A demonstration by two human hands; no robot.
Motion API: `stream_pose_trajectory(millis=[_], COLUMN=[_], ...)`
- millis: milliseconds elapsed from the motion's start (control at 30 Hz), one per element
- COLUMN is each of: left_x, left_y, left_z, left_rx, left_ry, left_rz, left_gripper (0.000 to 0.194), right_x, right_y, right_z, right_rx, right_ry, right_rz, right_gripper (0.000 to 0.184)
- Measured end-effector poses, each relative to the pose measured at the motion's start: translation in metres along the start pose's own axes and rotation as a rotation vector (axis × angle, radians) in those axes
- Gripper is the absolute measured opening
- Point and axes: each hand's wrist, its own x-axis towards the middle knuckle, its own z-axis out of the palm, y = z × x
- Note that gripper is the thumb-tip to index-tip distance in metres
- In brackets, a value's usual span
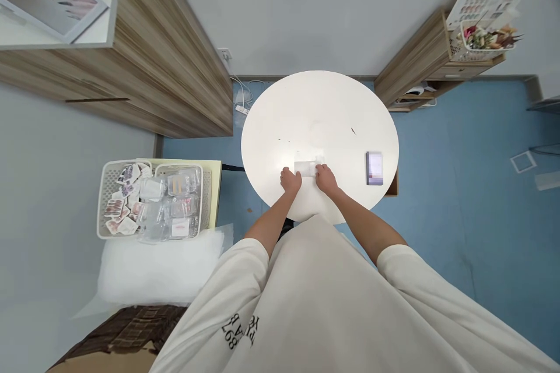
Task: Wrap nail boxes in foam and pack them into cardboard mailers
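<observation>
A small whitish, see-through rectangular piece (305, 168) lies low over the near part of the round white table (319, 111). My left hand (290, 180) is closed at its left end, with thumb and fingers pressed together. At the right end, my right hand (326, 179) is closed too, pinching the edge. A small pale part (319, 159) shows just above my right fingers; I cannot tell whether it belongs to the same piece. What exactly the piece is stays too small to make out.
A dark-edged device with a pale screen (374, 168) lies at the table's right. Left of the table, white baskets (101, 201) hold printed cards and clear plastic boxes. Wooden cabinets (184, 64) stand on both sides. A power strip (242, 109) lies on the floor behind.
</observation>
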Motion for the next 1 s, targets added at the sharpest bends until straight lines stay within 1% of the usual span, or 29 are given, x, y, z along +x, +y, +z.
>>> stream_pose_trajectory(millis=[33, 100, 200, 300, 367, 467, 533, 567, 633, 700, 767, 900, 1000], left_x=[0.004, 0.013, 0.020, 0.023, 0.023, 0.024, 0.027, 0.028, 0.030, 0.030, 0.027, 0.017, 0.010], left_y=[0.000, 0.002, 0.006, 0.009, 0.008, 0.005, 0.003, 0.002, 0.003, 0.006, 0.012, 0.028, 0.039], left_z=[0.001, 0.003, 0.006, 0.010, 0.012, 0.014, 0.014, 0.013, 0.011, 0.008, 0.007, 0.011, 0.020], left_rx=[-0.021, -0.038, -0.038, -0.006, 0.008, -0.071, -0.144, -0.165, -0.165, -0.119, -0.086, -0.093, -0.071], left_ry=[-0.021, -0.056, -0.078, -0.095, -0.118, -0.144, -0.147, -0.154, -0.181, -0.199, -0.198, -0.219, -0.228], left_rz=[-0.049, -0.105, -0.142, -0.145, -0.124, -0.093, -0.105, -0.115, -0.113, -0.074, 0.014, 0.215, 0.254], left_gripper=[0.043, 0.038, 0.034, 0.032, 0.034, 0.042, 0.046, 0.045, 0.035, 0.020, 0.011, 0.005, 0.004], right_x=[0.003, 0.007, 0.011, 0.013, 0.013, 0.015, 0.015, 0.015, 0.015, 0.015, 0.015, 0.014, 0.012], right_y=[-0.002, -0.005, -0.011, -0.018, -0.022, -0.024, -0.024, -0.023, -0.021, -0.020, -0.017, -0.008, 0.005], right_z=[-0.001, -0.003, -0.002, 0.003, 0.008, 0.013, 0.015, 0.015, 0.015, 0.014, 0.014, 0.009, 0.003], right_rx=[-0.016, -0.035, -0.052, -0.090, -0.120, -0.136, -0.137, -0.138, -0.144, -0.146, -0.139, -0.067, 0.042], right_ry=[-0.018, -0.045, -0.052, -0.029, 0.001, 0.048, 0.053, 0.048, 0.040, 0.040, 0.040, 0.014, -0.029], right_rz=[0.012, 0.032, 0.064, 0.105, 0.125, 0.128, 0.126, 0.125, 0.125, 0.120, 0.108, 0.074, 0.021], right_gripper=[0.034, 0.030, 0.029, 0.031, 0.034, 0.037, 0.038, 0.038, 0.037, 0.037, 0.037, 0.036, 0.039])
